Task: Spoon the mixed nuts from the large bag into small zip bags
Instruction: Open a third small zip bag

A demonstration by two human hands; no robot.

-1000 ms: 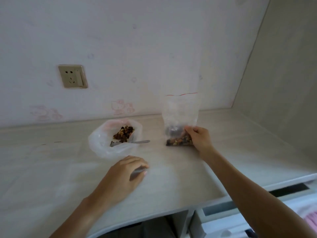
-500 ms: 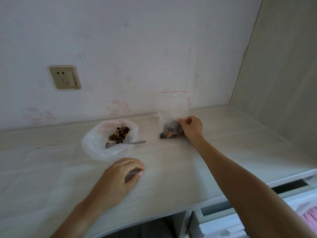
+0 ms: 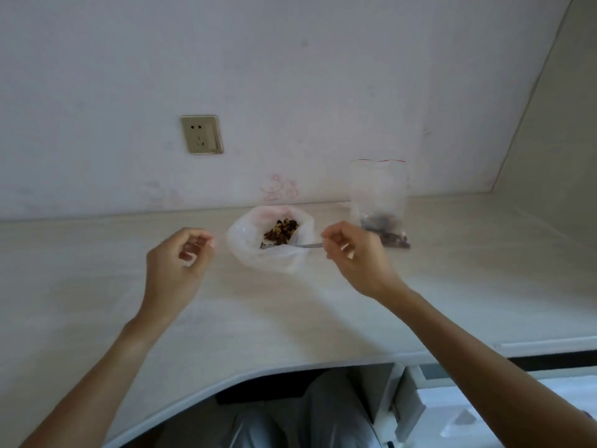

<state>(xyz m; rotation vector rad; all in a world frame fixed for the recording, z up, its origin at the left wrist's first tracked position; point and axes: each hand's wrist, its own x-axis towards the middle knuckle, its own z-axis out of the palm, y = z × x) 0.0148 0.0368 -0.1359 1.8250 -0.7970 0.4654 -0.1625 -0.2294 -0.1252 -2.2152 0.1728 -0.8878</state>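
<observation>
At twelve o'clock, large bag (image 3: 269,239) gapes. We see right hand (image 3: 352,253) fingers pinching spoon (image 3: 303,246) handle, left hand (image 3: 176,263) curled, contents unclear. Risk: floppy rim collapses, nuts spill.

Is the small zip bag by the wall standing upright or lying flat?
Upright: the small zip bag stands against the wall, red-lined top up, nuts settled at its bottom; neither hand touches it.

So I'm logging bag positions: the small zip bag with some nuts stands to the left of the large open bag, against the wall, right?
Not quite. In the head view, the small zip bag stands to the right of the large open bag, not the left. It does stand near the wall, with some nuts in it.
</observation>
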